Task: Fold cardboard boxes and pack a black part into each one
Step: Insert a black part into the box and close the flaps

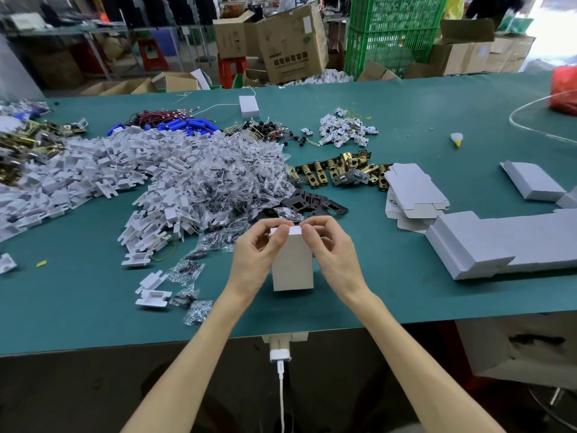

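White box (pixel 292 264) upright at frame centre on green surface (pixel 406 276), left hand (pixel 260 245) and right hand (pixel 332 245) both pinching its top flap, black parts (pixel 315 203) just above.

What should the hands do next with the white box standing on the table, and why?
Probably push the top flap down and tuck it shut. The white box stands upright on the green table, and the left hand and right hand both pinch its top edge, where the flap looks almost closed. What the box holds cannot be seen.
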The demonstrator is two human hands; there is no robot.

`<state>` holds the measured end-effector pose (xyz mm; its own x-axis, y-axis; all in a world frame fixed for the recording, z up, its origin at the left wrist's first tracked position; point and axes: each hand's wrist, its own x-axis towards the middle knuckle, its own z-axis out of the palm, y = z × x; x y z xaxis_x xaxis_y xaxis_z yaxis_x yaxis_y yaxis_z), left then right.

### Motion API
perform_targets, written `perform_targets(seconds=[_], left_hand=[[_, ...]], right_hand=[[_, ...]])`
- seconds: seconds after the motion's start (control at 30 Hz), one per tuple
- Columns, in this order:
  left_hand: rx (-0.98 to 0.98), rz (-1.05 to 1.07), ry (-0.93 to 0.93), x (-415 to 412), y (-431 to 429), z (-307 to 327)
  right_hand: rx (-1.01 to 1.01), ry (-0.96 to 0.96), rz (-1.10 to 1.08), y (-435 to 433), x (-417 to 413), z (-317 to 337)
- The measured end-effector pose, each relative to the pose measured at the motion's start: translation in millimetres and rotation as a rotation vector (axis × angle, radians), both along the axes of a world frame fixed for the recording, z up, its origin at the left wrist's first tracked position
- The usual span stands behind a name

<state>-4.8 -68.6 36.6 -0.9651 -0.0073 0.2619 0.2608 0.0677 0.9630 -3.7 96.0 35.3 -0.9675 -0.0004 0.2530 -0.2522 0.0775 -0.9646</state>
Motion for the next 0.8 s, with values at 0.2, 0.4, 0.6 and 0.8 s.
perform_targets(seconds=[0.2,0.4,0.6,0.8], left_hand=[[-0.043,0.033,0.048,-3,3,-2],[0.026,-0.004,0.05,-1,4,-2],[0.085,-0.01,0.017,0,1,-2],[0.052,-0.056,0.066,1,-4,-3]], right_hand=[[0.069,0.031,-0.025,-4,-2,6],[0.061,0.075,-0.038,-7,3,3],[0.156,0.131,-0.072,-1,0,-4],[0.203,0.231,-0.082,0,2,-11]])
